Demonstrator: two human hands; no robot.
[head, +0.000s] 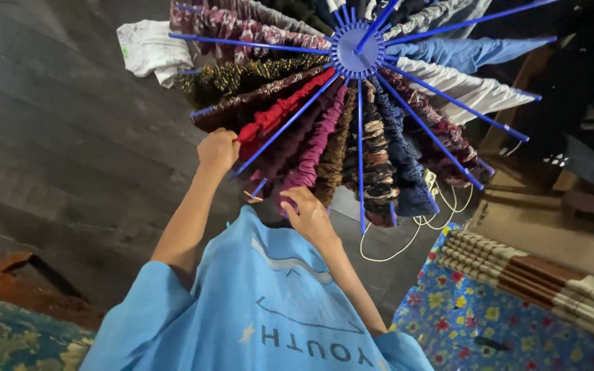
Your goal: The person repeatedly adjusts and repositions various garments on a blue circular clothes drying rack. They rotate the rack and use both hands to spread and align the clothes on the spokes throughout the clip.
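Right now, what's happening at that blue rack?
A person in a light blue shirt is working at a blue round drying rack whose spokes carry bunched-up cloths. The left hand is closed on a red cloth hung on one spoke. The right hand touches the lower end of a magenta cloth beside it. The other spokes hold brown, patterned, dark blue and white pieces. A white garment lies on the dark wooden floor beyond the rack.
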